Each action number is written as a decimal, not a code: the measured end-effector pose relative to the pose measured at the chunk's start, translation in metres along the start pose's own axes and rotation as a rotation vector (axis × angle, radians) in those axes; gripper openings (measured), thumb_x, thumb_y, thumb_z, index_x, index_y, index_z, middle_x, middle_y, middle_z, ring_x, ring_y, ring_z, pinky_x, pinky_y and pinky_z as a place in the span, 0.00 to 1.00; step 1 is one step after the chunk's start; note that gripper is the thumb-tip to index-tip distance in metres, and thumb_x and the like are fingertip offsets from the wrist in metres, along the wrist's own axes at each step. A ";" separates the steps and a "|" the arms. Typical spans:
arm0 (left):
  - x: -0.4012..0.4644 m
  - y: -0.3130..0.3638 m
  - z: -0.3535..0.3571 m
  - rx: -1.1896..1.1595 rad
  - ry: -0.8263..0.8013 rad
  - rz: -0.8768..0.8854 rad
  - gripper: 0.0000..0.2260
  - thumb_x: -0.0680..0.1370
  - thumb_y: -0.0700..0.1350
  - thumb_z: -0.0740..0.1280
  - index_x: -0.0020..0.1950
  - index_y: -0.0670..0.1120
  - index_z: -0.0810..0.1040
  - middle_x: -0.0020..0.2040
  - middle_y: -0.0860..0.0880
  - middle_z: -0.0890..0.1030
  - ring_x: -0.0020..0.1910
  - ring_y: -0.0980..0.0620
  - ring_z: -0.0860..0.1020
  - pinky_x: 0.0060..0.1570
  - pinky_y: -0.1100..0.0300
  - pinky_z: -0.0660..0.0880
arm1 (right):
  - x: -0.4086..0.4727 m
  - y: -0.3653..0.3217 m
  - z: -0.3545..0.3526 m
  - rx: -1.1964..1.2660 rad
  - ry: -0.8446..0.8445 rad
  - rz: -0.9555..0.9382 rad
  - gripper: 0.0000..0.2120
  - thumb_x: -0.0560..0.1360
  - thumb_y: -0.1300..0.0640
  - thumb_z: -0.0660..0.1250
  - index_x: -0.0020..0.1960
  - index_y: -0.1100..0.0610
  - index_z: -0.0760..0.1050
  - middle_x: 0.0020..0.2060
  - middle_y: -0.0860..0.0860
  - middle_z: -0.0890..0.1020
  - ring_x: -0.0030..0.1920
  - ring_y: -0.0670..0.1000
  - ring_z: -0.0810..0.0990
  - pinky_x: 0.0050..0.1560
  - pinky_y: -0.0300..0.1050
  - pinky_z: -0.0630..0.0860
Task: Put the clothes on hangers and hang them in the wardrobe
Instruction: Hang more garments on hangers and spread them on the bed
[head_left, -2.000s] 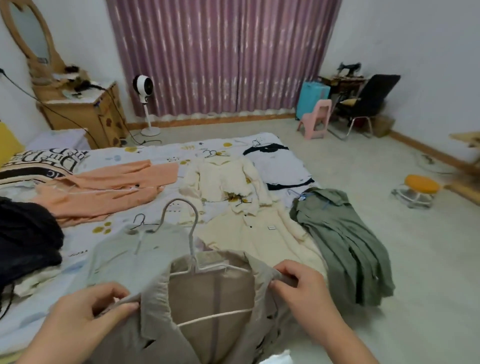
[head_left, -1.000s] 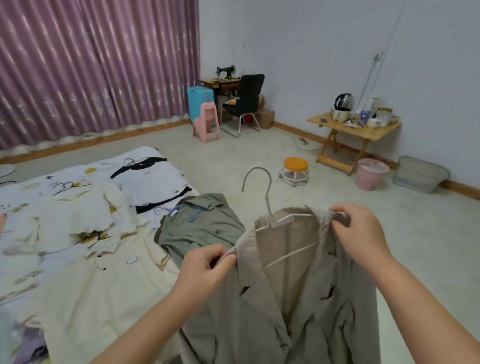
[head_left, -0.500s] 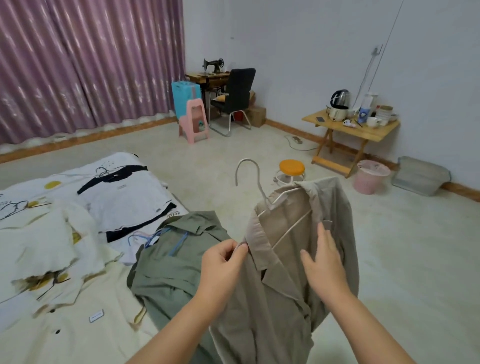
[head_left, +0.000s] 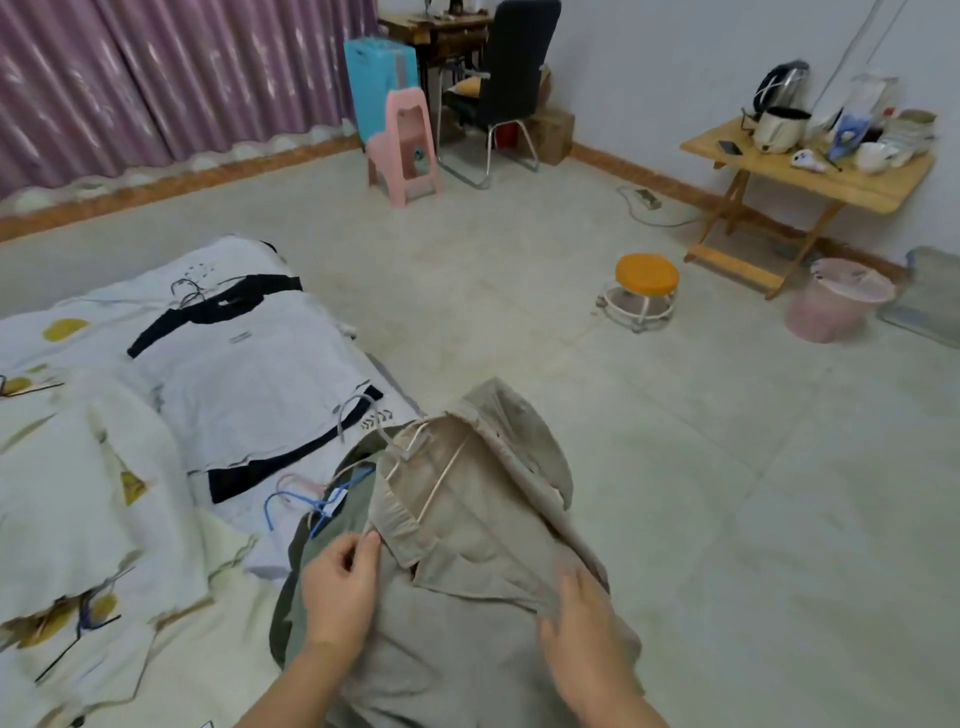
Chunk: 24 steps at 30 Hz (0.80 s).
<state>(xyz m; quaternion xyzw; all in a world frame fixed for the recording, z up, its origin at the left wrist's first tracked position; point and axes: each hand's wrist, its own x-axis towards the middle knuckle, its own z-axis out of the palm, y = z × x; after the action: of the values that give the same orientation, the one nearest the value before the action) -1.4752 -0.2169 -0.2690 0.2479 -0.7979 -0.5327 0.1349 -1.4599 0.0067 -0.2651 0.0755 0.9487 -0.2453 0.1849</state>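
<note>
Beige jacket (head_left: 483, 530) on white hanger (head_left: 415, 457), at the bed's (head_left: 62, 467) near right edge. Left hand (head_left: 340, 587) pinches its collar; right hand (head_left: 576, 618) grips the front. Hangering step appears complete; next calls for carrying it to the wardrobe, not in view.

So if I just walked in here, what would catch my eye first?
Probably the beige jacket on a white hanger, low in the middle, with the left hand pinching its collar and the right hand on its front. Next, the bed at left strewn with clothes, among them a white shirt with black trim. Farther off, an orange stool stands on the floor.
</note>
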 end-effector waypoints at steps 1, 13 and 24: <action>0.014 -0.014 -0.002 0.024 0.026 -0.021 0.17 0.73 0.49 0.64 0.29 0.40 0.70 0.26 0.45 0.70 0.28 0.54 0.67 0.32 0.60 0.64 | 0.008 -0.005 0.016 -0.044 -0.076 0.018 0.30 0.79 0.52 0.58 0.77 0.51 0.48 0.76 0.53 0.54 0.75 0.53 0.56 0.72 0.46 0.57; 0.050 -0.148 -0.008 0.661 0.035 -0.134 0.24 0.70 0.49 0.57 0.59 0.35 0.72 0.56 0.33 0.73 0.56 0.36 0.71 0.54 0.45 0.70 | 0.056 0.001 0.196 -0.289 -0.228 -0.074 0.30 0.61 0.39 0.54 0.51 0.53 0.84 0.48 0.54 0.85 0.43 0.59 0.85 0.33 0.58 0.79; 0.031 -0.138 0.008 1.355 -0.799 0.010 0.28 0.80 0.57 0.47 0.77 0.48 0.45 0.77 0.47 0.49 0.75 0.46 0.52 0.71 0.44 0.52 | 0.055 -0.014 0.150 -0.383 -0.543 -0.068 0.27 0.80 0.47 0.51 0.76 0.54 0.51 0.76 0.56 0.51 0.75 0.59 0.50 0.72 0.56 0.53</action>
<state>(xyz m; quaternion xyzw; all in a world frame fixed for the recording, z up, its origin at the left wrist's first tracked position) -1.4702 -0.2699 -0.4004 0.0620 -0.9380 0.0217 -0.3404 -1.4663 -0.0763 -0.4021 -0.0604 0.8955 -0.0794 0.4337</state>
